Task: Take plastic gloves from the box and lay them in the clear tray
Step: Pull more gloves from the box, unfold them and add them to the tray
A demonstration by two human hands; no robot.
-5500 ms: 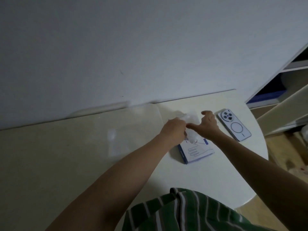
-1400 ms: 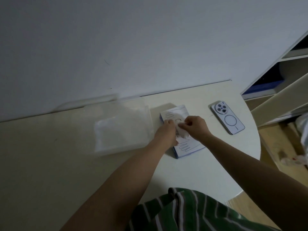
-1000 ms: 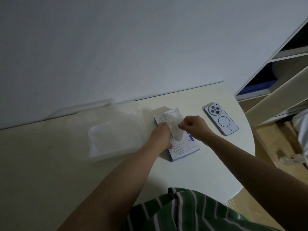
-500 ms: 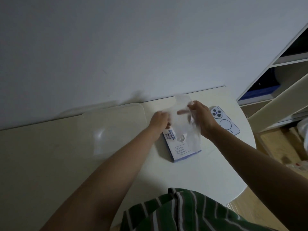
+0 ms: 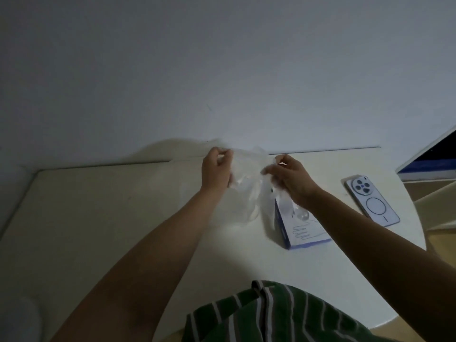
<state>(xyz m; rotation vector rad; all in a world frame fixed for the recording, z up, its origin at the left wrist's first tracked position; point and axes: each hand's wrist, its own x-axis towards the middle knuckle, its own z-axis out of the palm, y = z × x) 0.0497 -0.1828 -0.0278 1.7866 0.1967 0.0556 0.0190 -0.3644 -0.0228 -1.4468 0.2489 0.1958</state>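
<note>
A thin clear plastic glove (image 5: 249, 186) hangs stretched between my two hands above the table. My left hand (image 5: 217, 169) pinches its left edge and my right hand (image 5: 288, 178) pinches its right edge. Below my right hand lies the white and blue glove box (image 5: 306, 230), flat, with more plastic poking from its opening. The clear tray (image 5: 227, 233) is only a faint pale outline on the table, left of the box and under the hanging glove.
A phone (image 5: 370, 201) lies face down to the right of the box, near the round white table's edge (image 5: 417, 243). A plain wall stands right behind the table. Shelving (image 5: 434, 164) rises at the far right. My green striped shirt fills the bottom.
Over the last second both hands pulled a glove out of the box and lifted it. They now hold it higher and further left, over the tray area. The view has shifted too.
</note>
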